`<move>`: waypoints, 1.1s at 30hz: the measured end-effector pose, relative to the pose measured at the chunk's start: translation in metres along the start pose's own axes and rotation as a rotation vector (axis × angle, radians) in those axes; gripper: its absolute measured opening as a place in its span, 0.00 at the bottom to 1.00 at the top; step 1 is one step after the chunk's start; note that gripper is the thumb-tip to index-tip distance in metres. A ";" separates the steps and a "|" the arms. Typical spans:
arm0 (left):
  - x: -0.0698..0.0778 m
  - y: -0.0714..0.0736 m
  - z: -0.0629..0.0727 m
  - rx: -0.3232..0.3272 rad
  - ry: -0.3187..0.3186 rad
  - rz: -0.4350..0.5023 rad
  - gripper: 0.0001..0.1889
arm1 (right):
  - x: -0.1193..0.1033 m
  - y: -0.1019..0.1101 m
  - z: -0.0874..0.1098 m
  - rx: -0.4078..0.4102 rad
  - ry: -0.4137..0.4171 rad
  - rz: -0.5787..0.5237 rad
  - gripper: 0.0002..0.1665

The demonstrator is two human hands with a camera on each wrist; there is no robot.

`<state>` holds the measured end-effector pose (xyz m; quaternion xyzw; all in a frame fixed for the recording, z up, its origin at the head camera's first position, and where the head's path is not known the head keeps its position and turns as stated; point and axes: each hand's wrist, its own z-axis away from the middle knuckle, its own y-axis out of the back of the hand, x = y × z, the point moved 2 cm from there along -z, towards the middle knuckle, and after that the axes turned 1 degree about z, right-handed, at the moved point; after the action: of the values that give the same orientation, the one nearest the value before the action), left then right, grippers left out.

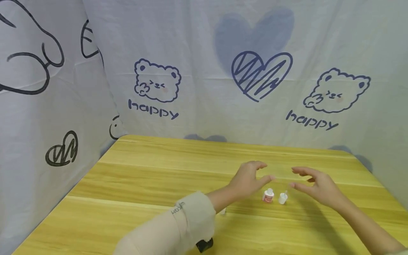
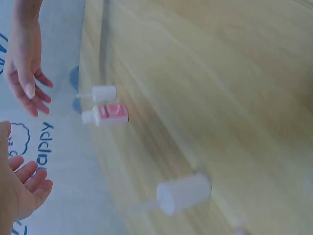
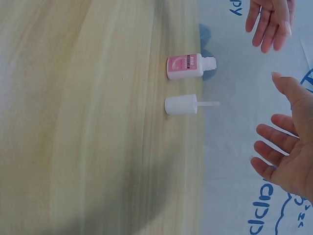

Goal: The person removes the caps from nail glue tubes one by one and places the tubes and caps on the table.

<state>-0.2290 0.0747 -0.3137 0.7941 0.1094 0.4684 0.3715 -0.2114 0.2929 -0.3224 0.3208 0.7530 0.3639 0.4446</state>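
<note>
Both hands hover over the table with nothing in them. My left hand (image 1: 245, 180), fingers spread and gently bent, is up and left of a small white bottle with a pink label (image 1: 268, 196). The bottle stands uncapped, its white neck showing. Just right of it a white brush cap (image 1: 282, 198) stands upside down, its thin stem pointing up. Near that cap, to its upper right, is my right hand (image 1: 318, 186), thumb and fingers apart. A second white brush cap (image 2: 185, 194) stands nearer in the left wrist view; my left forearm mostly covers it in the head view.
The wood-grain table (image 1: 127, 184) reaches back to a white cloth (image 1: 204, 106) printed with bears and hearts. Another cloth wall (image 1: 76, 106) runs along the left. A black object (image 1: 204, 244) shows beneath my left sleeve (image 1: 172, 226).
</note>
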 end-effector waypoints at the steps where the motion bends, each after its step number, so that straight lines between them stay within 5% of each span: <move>1: -0.001 0.004 0.001 0.002 -0.002 -0.007 0.24 | 0.000 0.001 0.000 0.006 0.003 0.007 0.28; 17: -0.041 0.052 0.028 0.056 0.005 -0.104 0.29 | -0.003 0.008 0.005 0.101 0.044 0.073 0.35; 23: -0.060 0.063 0.040 0.083 -0.046 -0.219 0.30 | 0.001 0.003 0.006 0.091 0.101 0.205 0.40; 33: -0.085 0.074 0.063 -0.060 0.000 -0.393 0.42 | 0.004 -0.005 0.009 0.075 0.137 0.432 0.52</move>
<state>-0.2355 -0.0525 -0.3373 0.7459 0.2486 0.3900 0.4793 -0.2058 0.2961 -0.3313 0.4655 0.7083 0.4434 0.2917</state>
